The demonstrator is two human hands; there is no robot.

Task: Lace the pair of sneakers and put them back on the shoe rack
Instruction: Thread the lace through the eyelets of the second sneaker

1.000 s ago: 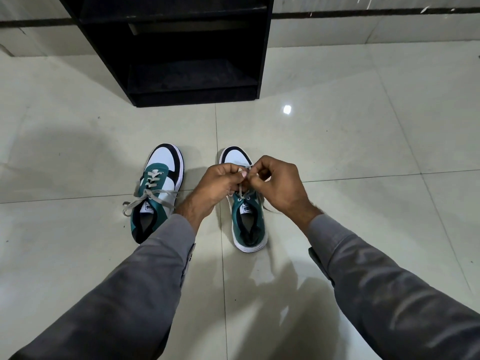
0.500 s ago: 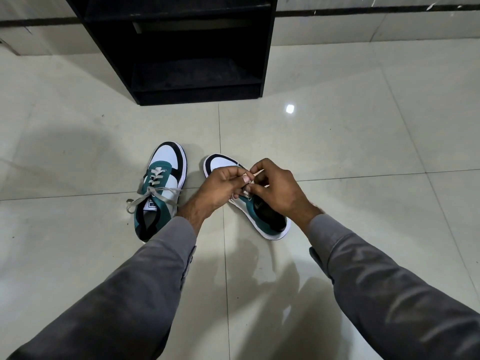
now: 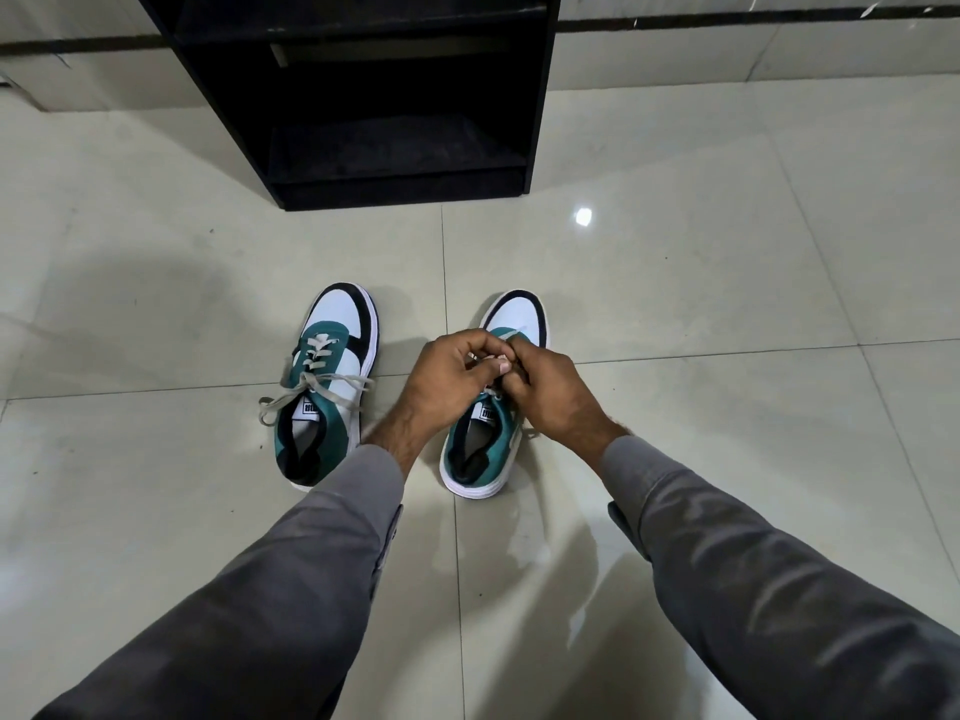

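Two teal, white and black low-top sneakers stand toes-away on the pale floor tiles (image 3: 727, 314), and I see them from above, over grey sleeves. The left sneaker (image 3: 324, 381) is laced with a flat grey lace (image 3: 311, 384) crossed up the tongue, its loose ends trailing off toward 9 o'clock; a white label shows on the tongue. The right sneaker (image 3: 493, 444), well apart from its mate at 3 o'clock, tilts its toe slightly toward 1 o'clock, white toe cap edged in black.

My left hand (image 3: 447, 379) and right hand (image 3: 550, 392) meet knuckle to knuckle directly over the right sneaker's eyelets, covering its midsection; toe cap shows at 12 o'clock of the hands, collar and heel at 6 o'clock. Both hands are curled tight, fingertips pinched together on the right sneaker's lace (image 3: 511, 333), of which only a short pale strip shows.

The black shoe rack (image 3: 540, 96) stands at 12 o'clock, near the wall, its shelves dark.
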